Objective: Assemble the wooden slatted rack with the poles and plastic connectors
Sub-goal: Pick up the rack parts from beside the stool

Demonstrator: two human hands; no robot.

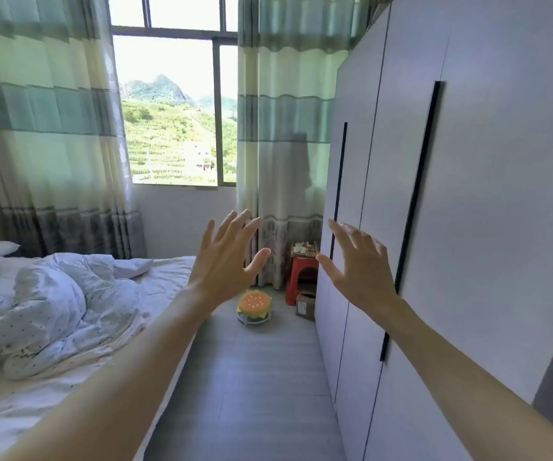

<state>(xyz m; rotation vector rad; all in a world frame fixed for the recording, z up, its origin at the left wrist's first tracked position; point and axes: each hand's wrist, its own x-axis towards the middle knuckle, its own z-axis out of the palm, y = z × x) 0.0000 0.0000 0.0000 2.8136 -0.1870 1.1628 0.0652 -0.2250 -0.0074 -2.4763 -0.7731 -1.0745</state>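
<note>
Rack parts (305, 250) on red stool (298, 277) by wardrobe (468, 194), 2 hands spread, empty, left (227, 261), right (361, 266), grey floor (252, 377).

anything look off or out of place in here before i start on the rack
Nothing looks damaged or spilled. The rack parts sit piled on the red stool by the wardrobe, untouched. A burger-shaped cushion lies on the floor mid-aisle. Both the left hand and right hand are open, holding nothing.

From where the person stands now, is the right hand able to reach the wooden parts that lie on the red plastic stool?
Probably not yet. The right hand is open in the air, while the wooden parts on the red plastic stool lie far down the grey floor. Nothing blocks the way; the person must walk closer.
</note>
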